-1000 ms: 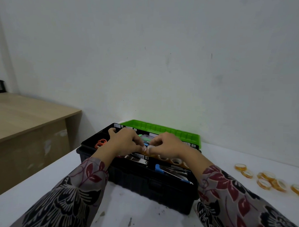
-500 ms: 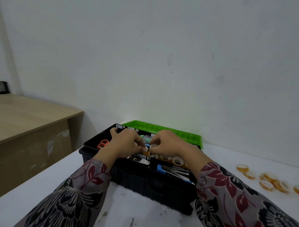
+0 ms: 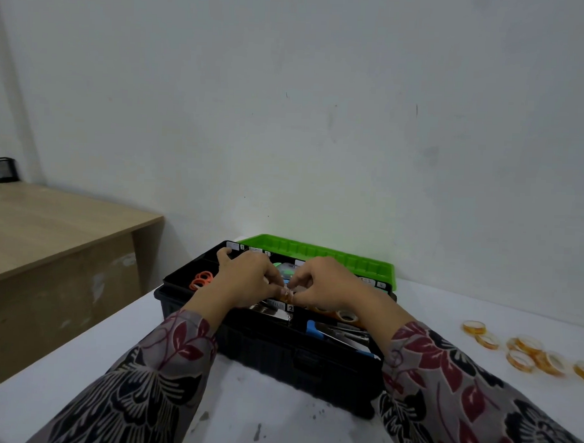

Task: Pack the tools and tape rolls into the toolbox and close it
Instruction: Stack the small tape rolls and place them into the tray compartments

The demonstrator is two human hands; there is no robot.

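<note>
Over the toolbox, my left hand and right hand pinch a tape roll, likely seating it; loose rolls at right come next.

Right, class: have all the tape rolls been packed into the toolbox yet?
No, several amber tape rolls lie loose on the white table, to the right of the open toolbox.

Black ribbed plastic toolbox, bright green lid. Orange rings inside; blue-handled tool. Amber translucent tape rolls on white table. Sleeves: grey, dark-red leaves, black-and-cream flowers. Tan wooden desk. Off-white wall.
</note>
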